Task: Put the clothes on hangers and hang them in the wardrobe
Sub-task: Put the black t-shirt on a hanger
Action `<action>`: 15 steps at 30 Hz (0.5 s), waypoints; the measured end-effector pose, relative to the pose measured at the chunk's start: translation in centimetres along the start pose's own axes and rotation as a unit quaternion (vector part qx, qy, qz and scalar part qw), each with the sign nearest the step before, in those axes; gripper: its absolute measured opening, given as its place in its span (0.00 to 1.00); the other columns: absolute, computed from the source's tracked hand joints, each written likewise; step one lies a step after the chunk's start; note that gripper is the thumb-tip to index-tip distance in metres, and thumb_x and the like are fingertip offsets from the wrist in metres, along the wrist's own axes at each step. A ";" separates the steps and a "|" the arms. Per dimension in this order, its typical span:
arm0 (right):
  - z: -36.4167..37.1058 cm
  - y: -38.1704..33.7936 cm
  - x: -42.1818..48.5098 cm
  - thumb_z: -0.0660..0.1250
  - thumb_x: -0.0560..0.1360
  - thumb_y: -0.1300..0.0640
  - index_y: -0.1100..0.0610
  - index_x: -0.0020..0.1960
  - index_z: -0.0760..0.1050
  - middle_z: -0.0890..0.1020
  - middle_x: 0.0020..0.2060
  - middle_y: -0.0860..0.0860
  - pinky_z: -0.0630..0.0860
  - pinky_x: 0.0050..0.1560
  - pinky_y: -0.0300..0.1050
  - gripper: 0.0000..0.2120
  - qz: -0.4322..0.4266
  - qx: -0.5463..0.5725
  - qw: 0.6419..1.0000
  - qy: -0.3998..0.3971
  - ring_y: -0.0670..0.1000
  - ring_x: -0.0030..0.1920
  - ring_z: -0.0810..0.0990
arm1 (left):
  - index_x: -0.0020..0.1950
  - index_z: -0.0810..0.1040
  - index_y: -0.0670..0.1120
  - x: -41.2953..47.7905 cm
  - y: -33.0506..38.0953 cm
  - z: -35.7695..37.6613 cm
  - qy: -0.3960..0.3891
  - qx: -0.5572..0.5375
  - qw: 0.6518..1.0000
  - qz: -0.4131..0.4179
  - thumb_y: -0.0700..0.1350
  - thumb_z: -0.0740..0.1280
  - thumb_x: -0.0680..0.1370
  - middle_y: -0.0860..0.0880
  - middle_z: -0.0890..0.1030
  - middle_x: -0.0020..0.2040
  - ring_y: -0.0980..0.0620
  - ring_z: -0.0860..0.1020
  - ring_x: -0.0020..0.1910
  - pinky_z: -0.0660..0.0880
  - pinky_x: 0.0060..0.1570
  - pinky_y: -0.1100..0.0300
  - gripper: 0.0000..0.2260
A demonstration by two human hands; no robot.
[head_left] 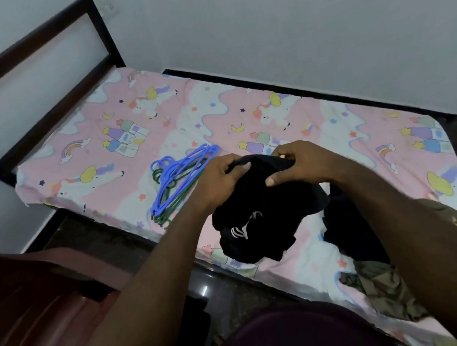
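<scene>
Both hands hold a black garment point(268, 211) up over the near edge of the bed point(154, 118). The left hand point(220, 183) has its fingers curled over the top edge of the cloth with the thumb pressed on the front. The right hand point(294, 163) grips the same top edge just beside it, thumb on the near face. The rest of the garment hangs bunched below the hands, its lower folds touching the bed sheet.

The hangers point(175, 183), a stack of blue and green ones, lie on the bed just left of the garment, behind the left wrist. More clothes point(380, 286), one dark and one olive, lie on the bed to the right of the garment, partly under the right forearm. The wardrobe is not in view.

The step in hand looks like finding the neck or shoulders of the garment before fitting a hanger. To do it well, the hands should probably move apart along the top edge until the cloth drops open and flat, so the neck opening shows. Then one hand can keep a shoulder while the other takes a single hanger off the stack; the hooks lie together and may snag.

A small white mark shows on the garment's front, but it is folded and cannot be read. No other writing is legible.
</scene>
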State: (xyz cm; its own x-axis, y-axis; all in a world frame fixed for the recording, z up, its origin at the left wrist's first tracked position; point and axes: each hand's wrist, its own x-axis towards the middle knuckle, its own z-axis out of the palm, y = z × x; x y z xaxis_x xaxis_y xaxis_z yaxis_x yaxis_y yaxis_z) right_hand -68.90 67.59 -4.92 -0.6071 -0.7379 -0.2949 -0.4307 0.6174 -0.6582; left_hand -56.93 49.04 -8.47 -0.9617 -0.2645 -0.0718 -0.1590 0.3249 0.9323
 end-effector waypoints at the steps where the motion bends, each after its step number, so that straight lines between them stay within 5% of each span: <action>1: 0.4 -0.1 0.4 0.78 0.67 0.43 0.48 0.49 0.80 0.83 0.44 0.46 0.77 0.48 0.45 0.15 -0.031 -0.002 1.000 0.002 0.46 0.46 0.81 | 0.49 0.81 0.45 0.3 1.0 0.5 -0.003 0.019 1.000 0.013 0.46 0.66 0.80 0.48 0.82 0.42 0.52 0.81 0.42 0.75 0.44 0.54 0.07; 7: 1.6 -1.5 2.5 0.64 0.72 0.67 0.57 0.47 0.74 0.80 0.39 0.54 0.69 0.40 0.47 0.08 -0.086 0.108 0.985 0.100 0.55 0.41 0.77 | 0.47 0.76 0.47 0.7 0.8 0.9 0.057 0.072 0.996 -0.012 0.50 0.69 0.75 0.45 0.80 0.40 0.44 0.80 0.41 0.72 0.40 0.54 0.07; 11: 0.0 -2.5 2.3 0.58 0.66 0.71 0.56 0.47 0.71 0.81 0.41 0.56 0.74 0.41 0.51 0.15 -0.127 0.066 0.985 0.094 0.57 0.43 0.78 | 0.38 0.69 0.49 -0.7 -3.9 0.5 0.126 0.262 0.948 -0.128 0.41 0.65 0.76 0.47 0.74 0.34 0.41 0.76 0.39 0.63 0.33 0.57 0.09; 15: -2.4 -2.4 2.1 0.59 0.66 0.71 0.59 0.44 0.70 0.77 0.36 0.52 0.68 0.37 0.44 0.12 -0.137 0.089 0.973 0.160 0.50 0.36 0.73 | 0.32 0.69 0.43 -3.0 -7.2 -0.4 0.196 0.194 0.929 -0.246 0.35 0.62 0.70 0.45 0.71 0.31 0.45 0.71 0.36 0.63 0.34 0.59 0.08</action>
State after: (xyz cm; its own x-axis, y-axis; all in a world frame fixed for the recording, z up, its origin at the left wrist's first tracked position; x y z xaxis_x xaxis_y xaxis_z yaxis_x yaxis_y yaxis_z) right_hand -70.71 65.15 -2.30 -0.6754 -0.7275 0.1204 -0.4996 0.3314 -0.8004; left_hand -52.79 47.12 -14.79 -0.6081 -0.7537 -0.2492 -0.6996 0.3605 0.6169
